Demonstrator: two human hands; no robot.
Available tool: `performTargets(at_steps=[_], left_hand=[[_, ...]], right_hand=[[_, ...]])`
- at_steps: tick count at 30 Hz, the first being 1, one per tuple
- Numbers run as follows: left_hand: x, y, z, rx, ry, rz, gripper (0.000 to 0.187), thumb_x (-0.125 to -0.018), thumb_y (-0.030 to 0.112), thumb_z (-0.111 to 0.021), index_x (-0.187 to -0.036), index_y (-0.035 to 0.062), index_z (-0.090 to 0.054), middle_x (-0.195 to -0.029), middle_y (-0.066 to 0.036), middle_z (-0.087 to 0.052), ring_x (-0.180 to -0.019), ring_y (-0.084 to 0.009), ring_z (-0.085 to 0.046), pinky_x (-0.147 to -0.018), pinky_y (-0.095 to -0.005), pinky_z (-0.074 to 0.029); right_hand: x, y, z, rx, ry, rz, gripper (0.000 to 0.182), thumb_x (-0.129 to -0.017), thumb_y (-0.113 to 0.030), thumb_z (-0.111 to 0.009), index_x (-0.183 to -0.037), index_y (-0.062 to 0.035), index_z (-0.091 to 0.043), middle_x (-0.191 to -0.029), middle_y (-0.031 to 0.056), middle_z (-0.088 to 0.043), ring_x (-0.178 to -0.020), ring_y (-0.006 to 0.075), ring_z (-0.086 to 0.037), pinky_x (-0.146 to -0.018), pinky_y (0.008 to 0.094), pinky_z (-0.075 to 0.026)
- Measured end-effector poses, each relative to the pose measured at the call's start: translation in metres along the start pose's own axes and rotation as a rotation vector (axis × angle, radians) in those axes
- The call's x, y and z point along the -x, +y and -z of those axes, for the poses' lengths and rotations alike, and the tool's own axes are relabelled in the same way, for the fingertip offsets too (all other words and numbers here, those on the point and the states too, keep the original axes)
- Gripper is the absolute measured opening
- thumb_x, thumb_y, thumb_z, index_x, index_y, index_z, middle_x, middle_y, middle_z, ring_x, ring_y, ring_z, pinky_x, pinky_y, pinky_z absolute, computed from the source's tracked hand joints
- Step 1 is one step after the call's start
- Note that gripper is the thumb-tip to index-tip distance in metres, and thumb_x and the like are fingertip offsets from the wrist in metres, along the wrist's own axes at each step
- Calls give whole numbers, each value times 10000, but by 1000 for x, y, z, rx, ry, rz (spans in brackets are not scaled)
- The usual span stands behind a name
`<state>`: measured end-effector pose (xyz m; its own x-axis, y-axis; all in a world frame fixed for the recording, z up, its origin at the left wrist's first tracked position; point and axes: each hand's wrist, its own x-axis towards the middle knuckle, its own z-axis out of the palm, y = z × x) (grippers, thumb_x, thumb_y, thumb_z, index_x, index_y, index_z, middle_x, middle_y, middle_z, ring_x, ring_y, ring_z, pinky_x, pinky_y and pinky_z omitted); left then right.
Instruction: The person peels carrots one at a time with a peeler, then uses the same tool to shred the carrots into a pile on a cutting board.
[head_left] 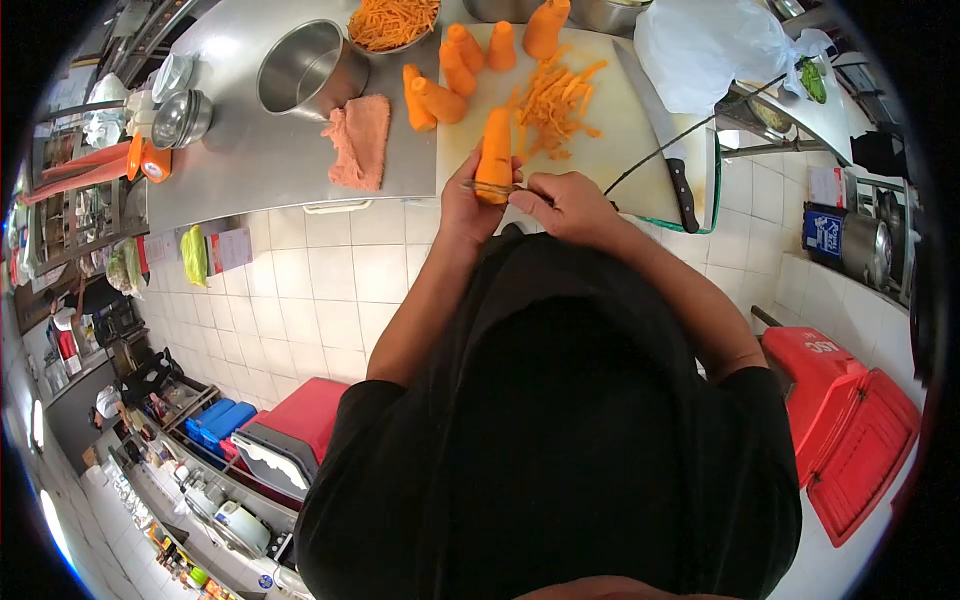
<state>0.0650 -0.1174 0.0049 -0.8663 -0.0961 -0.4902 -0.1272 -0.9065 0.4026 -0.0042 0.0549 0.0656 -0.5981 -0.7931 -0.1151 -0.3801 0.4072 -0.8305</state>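
Note:
My left hand (462, 207) is closed around the lower part of a large orange carrot (495, 145), which points away from me over the cutting board's near edge. In my right hand (572, 205) is a peeler (493, 187), its blade lying across the carrot near the end closest to me. Long orange peelings (555, 105) are heaped on the pale cutting board (600, 180) just beyond. Several carrots stand or lie at the board's left side, among them a leaning carrot (440, 101). A large knife (660, 130) rests along the right side of the board.
Left of the board lie an orange cloth (358, 143) and a steel pot (312, 70). Behind them is a bowl of shredded carrot (393, 22). A white plastic bag (710, 55) sits at the far right. Red coolers (825, 385) stand behind me on the tiled floor.

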Motion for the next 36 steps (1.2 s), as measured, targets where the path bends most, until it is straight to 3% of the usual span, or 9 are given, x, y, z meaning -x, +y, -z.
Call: performTargets(at_steps=[2, 8, 11, 15, 17, 20, 23, 26, 36], left_hand=[[0, 0, -5, -6, 4, -2, 407, -1039, 337, -406, -1332, 71, -500, -992, -153, -636, -821, -270, -613, -733, -378, -510], [1, 3, 4, -22, 0, 42, 361, -1051, 344, -363, -1222, 58, -501, -932, -157, -608, -749, -261, -570, -649, -351, -452], [7, 1, 3, -25, 10, 37, 371, -1052, 354, -351, -1213, 54, -500, -920, -159, -600, -738, -252, -559, -634, -346, -439], [1, 0, 17, 30, -25, 56, 403, -1059, 358, -345, -1313, 81, -490, -984, -151, -621, -802, -249, -585, -688, -363, -468], [1, 1, 5, 13, 85, 28, 393, -1058, 360, -361, -1301, 87, -507, -1010, -145, -631, -838, -256, -606, -717, -374, -479], [2, 1, 9, 12, 97, 16, 381, -1057, 361, -381, -1285, 94, -528, -1045, -135, -642, -897, -264, -626, -751, -388, -490], [0, 2, 11, 1, 90, 8, 384, -1058, 363, -381, -1294, 95, -524, -1042, -138, -644, -920, -268, -629, -762, -395, -495], [2, 3, 5, -11, 100, 11, 393, -1062, 362, -367, -1310, 91, -507, -1012, -146, -642, -908, -269, -627, -749, -394, -496], [14, 4, 12, -102, 9, 47, 388, -1060, 355, -337, -1241, 51, -496, -972, -171, -608, -783, -257, -572, -664, -357, -463]], right_hand=[[-1, -4, -2, -16, 28, 57, 461, -950, -464, -577, -785, -36, -618, -698, 201, -626, -686, 414, -632, -614, 494, -474], [-30, 59, -6, 158, 166, -79, 453, -958, -471, -563, -848, -43, -666, -746, 207, -651, -688, 419, -638, -613, 475, -494], [-38, 71, 4, 137, 352, -179, 464, -957, -474, -564, -852, -33, -660, -732, 206, -645, -679, 417, -636, -613, 468, -492], [-21, 35, 1, -27, 136, -130, 476, -957, -481, -562, -835, -29, -650, -715, 209, -637, -676, 416, -631, -617, 473, -484], [-15, 24, -13, 1, 54, -29, 482, -958, -482, -560, -824, -27, -645, -705, 211, -631, -680, 413, -633, -622, 474, -483], [-14, 15, -19, 4, 40, 41, 426, -962, -400, -605, -791, -9, -606, -628, 184, -547, -549, 336, -542, -535, 412, -410], [-12, 9, -16, 13, 41, 48, 419, -961, -401, -606, -786, -20, -615, -627, 180, -553, -547, 334, -546, -523, 411, -401], [-13, 11, -13, 60, -16, -19, 492, -944, -494, -577, -786, -31, -630, -683, 205, -622, -672, 415, -626, -608, 494, -473], [-36, 57, 4, 173, 210, -122, 512, -946, -508, -567, -801, -24, -646, -686, 188, -629, -701, 387, -650, -622, 472, -492]])
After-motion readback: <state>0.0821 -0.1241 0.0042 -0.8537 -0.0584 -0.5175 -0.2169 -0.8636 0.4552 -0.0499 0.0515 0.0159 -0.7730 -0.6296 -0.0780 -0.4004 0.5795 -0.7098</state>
